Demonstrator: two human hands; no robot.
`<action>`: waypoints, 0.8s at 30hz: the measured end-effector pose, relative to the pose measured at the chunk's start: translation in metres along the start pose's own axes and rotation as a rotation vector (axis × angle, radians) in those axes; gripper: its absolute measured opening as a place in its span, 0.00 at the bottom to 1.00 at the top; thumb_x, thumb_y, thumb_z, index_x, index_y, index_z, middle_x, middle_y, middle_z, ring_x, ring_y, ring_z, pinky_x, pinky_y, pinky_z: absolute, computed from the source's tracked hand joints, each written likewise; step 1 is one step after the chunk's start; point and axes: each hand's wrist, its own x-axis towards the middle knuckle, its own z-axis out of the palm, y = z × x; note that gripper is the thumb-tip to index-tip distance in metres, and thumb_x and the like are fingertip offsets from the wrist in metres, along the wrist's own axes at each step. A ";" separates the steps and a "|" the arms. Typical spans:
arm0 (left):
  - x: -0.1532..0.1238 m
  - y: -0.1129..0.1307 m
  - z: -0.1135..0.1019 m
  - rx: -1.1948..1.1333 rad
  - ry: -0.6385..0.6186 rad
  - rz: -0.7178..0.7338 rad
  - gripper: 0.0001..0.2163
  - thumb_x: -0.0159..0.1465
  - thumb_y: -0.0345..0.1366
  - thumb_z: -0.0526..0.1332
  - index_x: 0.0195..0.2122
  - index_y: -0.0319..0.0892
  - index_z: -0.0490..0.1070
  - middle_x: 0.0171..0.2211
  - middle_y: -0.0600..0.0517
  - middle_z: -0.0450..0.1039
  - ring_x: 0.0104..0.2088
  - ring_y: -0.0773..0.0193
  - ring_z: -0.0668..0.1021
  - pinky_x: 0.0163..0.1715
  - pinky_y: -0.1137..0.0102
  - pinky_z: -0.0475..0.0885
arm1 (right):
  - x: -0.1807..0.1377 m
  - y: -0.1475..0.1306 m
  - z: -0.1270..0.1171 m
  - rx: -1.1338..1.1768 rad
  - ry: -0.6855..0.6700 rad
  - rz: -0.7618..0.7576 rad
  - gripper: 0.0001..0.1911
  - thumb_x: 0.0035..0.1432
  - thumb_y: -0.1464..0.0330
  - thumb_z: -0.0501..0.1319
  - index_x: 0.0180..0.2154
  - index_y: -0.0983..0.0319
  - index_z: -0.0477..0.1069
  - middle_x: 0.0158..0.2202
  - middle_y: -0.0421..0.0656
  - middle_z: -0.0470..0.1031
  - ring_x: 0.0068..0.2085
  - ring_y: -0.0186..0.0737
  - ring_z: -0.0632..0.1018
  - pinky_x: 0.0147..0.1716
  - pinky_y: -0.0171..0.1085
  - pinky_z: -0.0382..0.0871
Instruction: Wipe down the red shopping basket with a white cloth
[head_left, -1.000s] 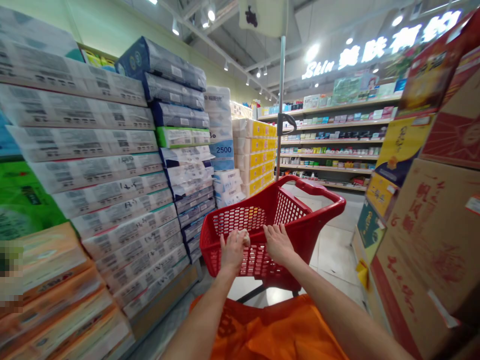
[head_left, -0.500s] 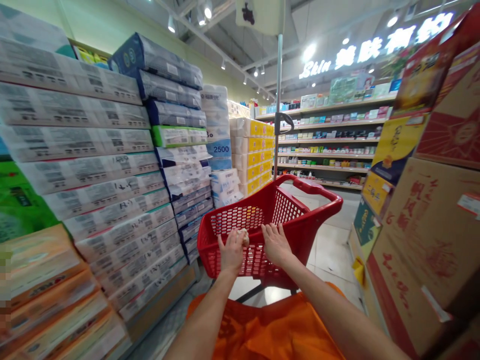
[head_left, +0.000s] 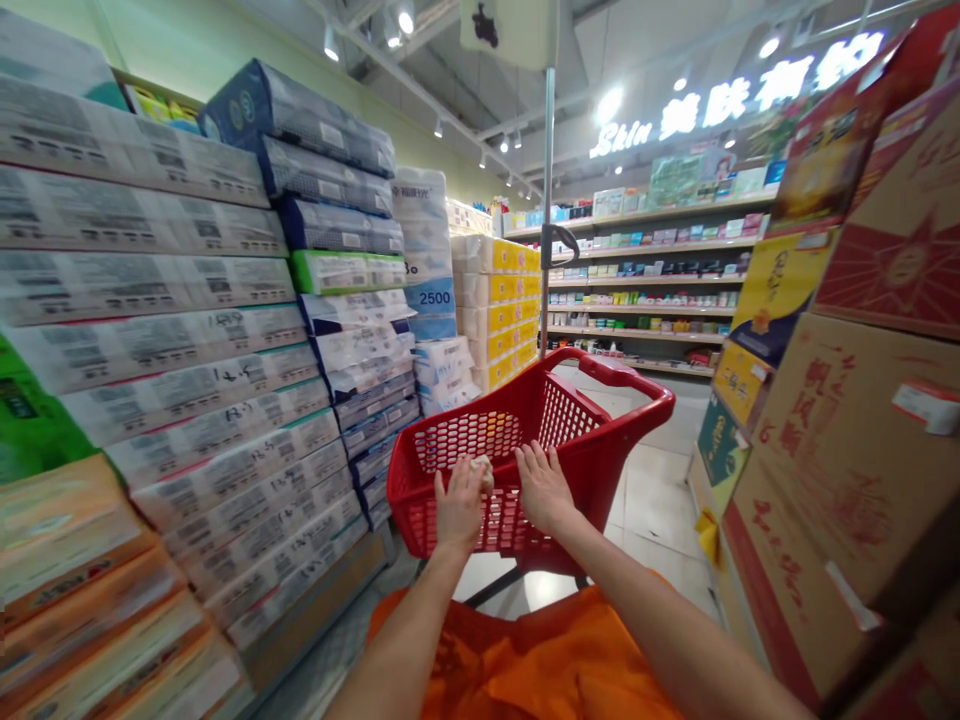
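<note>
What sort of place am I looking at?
Most likely a supermarket or similar shop: the hands are at a red shopping cart, packs of paper goods are piled high on the left, and shelves of small products line the back.

Pale thing [head_left: 487, 473]: partly hidden by the left hand [head_left: 457, 510]; can't tell what.
Hanging board [head_left: 521, 38]: top cut off at 12 o'clock.
Orange packs [head_left: 90, 590]: cut off at 8 o'clock, words blurry.
Shelf goods [head_left: 675, 271]: too tiny to tell, 2 o'clock.
</note>
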 end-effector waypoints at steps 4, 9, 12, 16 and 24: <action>-0.012 -0.029 -0.002 0.033 0.017 -0.040 0.21 0.60 0.26 0.47 0.53 0.47 0.61 0.57 0.45 0.59 0.57 0.60 0.62 0.56 0.49 0.48 | -0.002 0.001 0.001 -0.001 -0.001 0.001 0.34 0.50 0.74 0.48 0.60 0.72 0.46 0.61 0.51 0.48 0.62 0.50 0.45 0.58 0.50 0.33; -0.021 -0.056 -0.005 0.093 0.048 -0.196 0.19 0.61 0.28 0.45 0.53 0.45 0.61 0.56 0.44 0.60 0.56 0.58 0.62 0.55 0.47 0.49 | 0.001 -0.005 0.003 -0.002 -0.007 0.015 0.36 0.48 0.74 0.50 0.60 0.72 0.46 0.61 0.52 0.50 0.61 0.52 0.46 0.58 0.51 0.33; -0.006 -0.015 -0.004 0.009 0.002 -0.044 0.20 0.60 0.27 0.46 0.53 0.46 0.61 0.57 0.46 0.59 0.57 0.61 0.61 0.56 0.49 0.48 | 0.000 -0.006 0.002 -0.013 0.016 0.017 0.34 0.49 0.74 0.49 0.59 0.73 0.47 0.60 0.53 0.51 0.61 0.52 0.47 0.58 0.52 0.34; 0.007 0.019 -0.004 -0.072 -0.033 0.065 0.21 0.60 0.26 0.46 0.53 0.49 0.61 0.58 0.48 0.57 0.57 0.62 0.61 0.56 0.49 0.48 | -0.003 -0.001 0.000 -0.020 0.038 -0.009 0.31 0.52 0.74 0.47 0.59 0.72 0.49 0.60 0.51 0.51 0.61 0.50 0.48 0.58 0.50 0.36; -0.009 -0.028 -0.009 0.020 0.005 -0.129 0.20 0.61 0.28 0.45 0.53 0.47 0.62 0.56 0.46 0.60 0.56 0.59 0.63 0.56 0.46 0.46 | -0.003 -0.004 -0.003 -0.012 0.020 0.002 0.32 0.50 0.75 0.47 0.59 0.73 0.48 0.60 0.51 0.51 0.61 0.50 0.49 0.58 0.51 0.36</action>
